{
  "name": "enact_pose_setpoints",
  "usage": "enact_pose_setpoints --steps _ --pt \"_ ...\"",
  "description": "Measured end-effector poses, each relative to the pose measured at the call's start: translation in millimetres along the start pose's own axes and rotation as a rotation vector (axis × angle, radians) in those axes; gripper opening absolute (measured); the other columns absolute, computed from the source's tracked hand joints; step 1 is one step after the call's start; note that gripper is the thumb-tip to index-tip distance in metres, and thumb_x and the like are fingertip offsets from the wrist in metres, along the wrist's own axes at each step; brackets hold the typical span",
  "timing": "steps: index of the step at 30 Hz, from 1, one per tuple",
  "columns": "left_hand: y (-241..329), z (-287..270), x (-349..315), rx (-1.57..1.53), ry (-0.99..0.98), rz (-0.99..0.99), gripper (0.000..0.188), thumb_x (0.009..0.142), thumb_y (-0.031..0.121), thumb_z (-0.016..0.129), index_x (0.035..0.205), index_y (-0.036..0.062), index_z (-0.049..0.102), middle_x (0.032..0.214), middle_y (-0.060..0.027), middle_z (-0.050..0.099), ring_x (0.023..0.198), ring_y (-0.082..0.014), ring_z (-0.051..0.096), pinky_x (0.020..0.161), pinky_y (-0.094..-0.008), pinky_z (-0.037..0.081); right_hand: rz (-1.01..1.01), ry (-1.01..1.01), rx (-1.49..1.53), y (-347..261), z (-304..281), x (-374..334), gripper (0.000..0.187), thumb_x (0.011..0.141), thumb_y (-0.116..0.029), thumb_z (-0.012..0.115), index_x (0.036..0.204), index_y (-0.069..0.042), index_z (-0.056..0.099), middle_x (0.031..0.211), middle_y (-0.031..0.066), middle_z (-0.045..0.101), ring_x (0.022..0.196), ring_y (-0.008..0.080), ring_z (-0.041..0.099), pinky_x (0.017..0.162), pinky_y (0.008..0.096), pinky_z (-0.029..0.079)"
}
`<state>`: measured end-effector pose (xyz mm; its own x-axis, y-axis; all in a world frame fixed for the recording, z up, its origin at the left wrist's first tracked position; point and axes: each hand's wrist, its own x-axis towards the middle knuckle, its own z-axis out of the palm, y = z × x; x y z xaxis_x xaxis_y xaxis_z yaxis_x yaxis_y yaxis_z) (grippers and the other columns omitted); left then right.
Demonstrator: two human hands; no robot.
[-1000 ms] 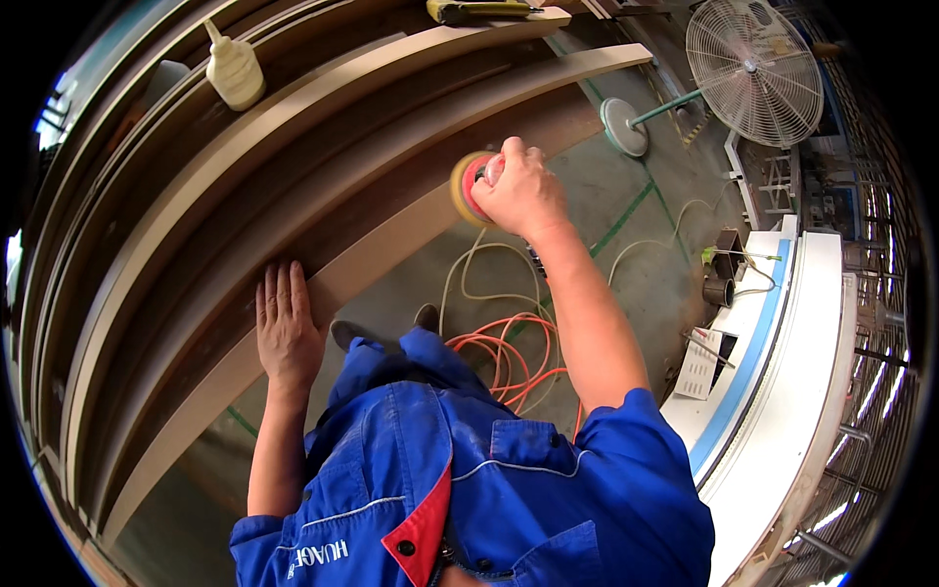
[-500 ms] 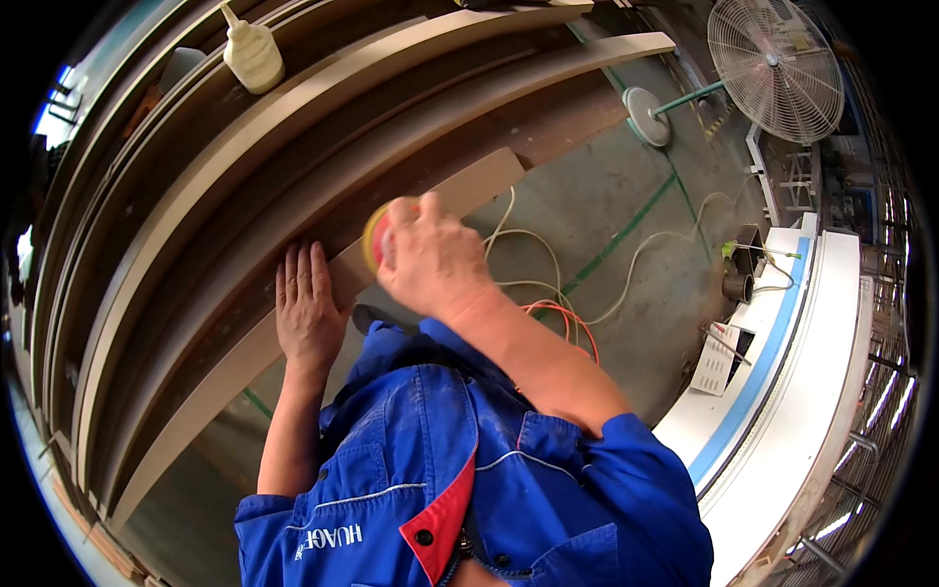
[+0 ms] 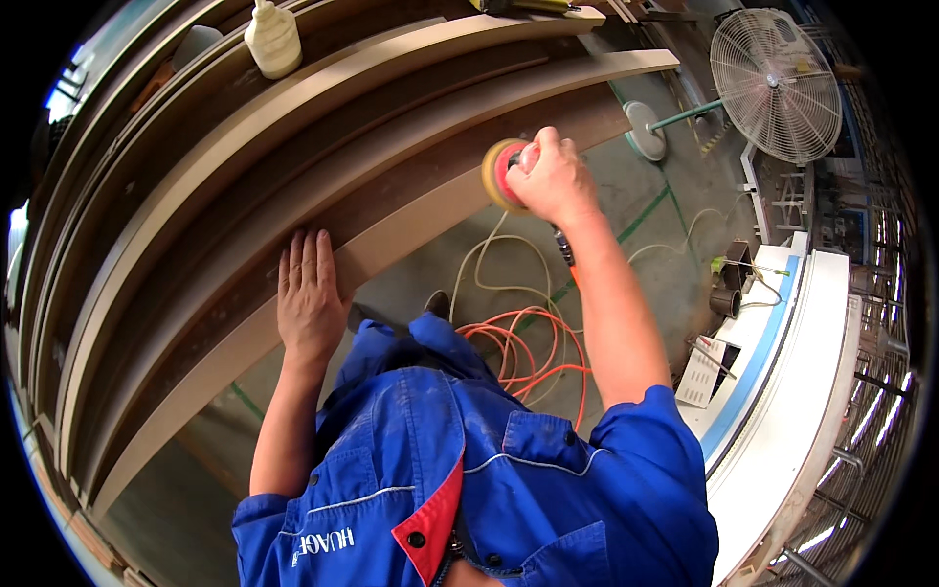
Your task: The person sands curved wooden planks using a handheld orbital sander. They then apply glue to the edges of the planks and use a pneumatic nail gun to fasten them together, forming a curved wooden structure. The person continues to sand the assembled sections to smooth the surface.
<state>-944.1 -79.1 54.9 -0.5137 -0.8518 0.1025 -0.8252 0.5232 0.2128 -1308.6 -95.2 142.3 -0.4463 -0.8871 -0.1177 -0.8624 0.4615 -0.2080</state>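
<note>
My left hand (image 3: 311,301) lies flat on the nearest long brown board (image 3: 406,223), fingers together and pointing away from me. My right hand (image 3: 562,186) is wrapped round a round orbital sander (image 3: 497,176) with a red body and a yellowish pad. The sander is at the board's pale near edge, well to the right of my left hand. Its pad is tilted, and I cannot tell whether it presses on the edge. A dark hose fitting (image 3: 564,248) hangs below my right wrist and leads to an orange hose (image 3: 509,344).
More long boards (image 3: 245,147) stand in rows beyond, bending in this view. A white squeeze bottle (image 3: 273,41) stands among them. Back right is a large standing fan (image 3: 775,86). A white bench (image 3: 782,391) with a blue stripe runs along the right. Pale hose (image 3: 479,264) loops over the floor.
My right hand has carried the sander to the right and farther away along the board's edge. My left hand stays flat on the board. More of the orange hose now shows.
</note>
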Motion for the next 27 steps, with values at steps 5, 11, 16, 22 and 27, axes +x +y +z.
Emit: enact_pose_setpoints --steps 5,11,16,22,27 --pt "-2 2 0 -0.005 -0.009 0.012 0.103 0.078 0.019 0.089 0.163 0.0004 0.034 0.163 -0.0196 0.045 0.156 -0.0376 0.037 0.130 -0.0505 0.029 -0.105 -0.065 0.041 -52 18 -51 0.044 0.094 -0.032 0.064 0.126 -0.004 0.051 0.120 0.0295 0.060 0.103 0.0469 0.072 0.089 0.0529 0.061" --pt "-4 3 -1 -0.002 -0.022 0.005 0.103 0.079 0.018 0.087 0.164 0.0000 0.032 0.164 -0.0215 0.043 0.156 -0.0374 0.036 0.130 -0.0513 0.028 0.009 0.037 0.076 -20 20 -15 0.041 0.093 -0.033 0.063 0.122 -0.006 0.053 0.119 0.0296 0.062 0.100 0.0474 0.071 0.090 0.0549 0.059" --pt "-1 0 1 -0.013 -0.009 0.009 0.098 0.080 0.019 0.085 0.162 -0.0011 0.035 0.161 -0.0208 0.047 0.155 -0.0382 0.040 0.129 -0.0517 0.030 0.086 0.000 0.031 -2 2 -3 0.043 0.090 -0.030 0.067 0.121 -0.003 0.053 0.117 0.0305 0.062 0.105 0.0472 0.070 0.092 0.0528 0.060" --pt "-1 -2 0 -0.020 -0.036 -0.006 0.104 0.080 0.020 0.086 0.165 -0.0007 0.029 0.164 -0.0238 0.042 0.157 -0.0380 0.035 0.130 -0.0509 0.027 -0.158 -0.067 0.090 -83 26 -60 0.041 0.092 -0.030 0.067 0.121 -0.006 0.050 0.115 0.0290 0.061 0.102 0.0479 0.070 0.087 0.0548 0.061" --pt "1 -7 3 -0.023 -0.012 0.010 0.101 0.080 0.020 0.085 0.163 -0.0028 0.032 0.162 -0.0237 0.046 0.156 -0.0381 0.037 0.130 -0.0517 0.029 -0.012 0.042 0.104 -32 19 -15 0.043 0.090 -0.031 0.069 0.119 -0.005 0.053 0.117 0.0297 0.062 0.104 0.0472 0.070 0.091 0.0532 0.060"
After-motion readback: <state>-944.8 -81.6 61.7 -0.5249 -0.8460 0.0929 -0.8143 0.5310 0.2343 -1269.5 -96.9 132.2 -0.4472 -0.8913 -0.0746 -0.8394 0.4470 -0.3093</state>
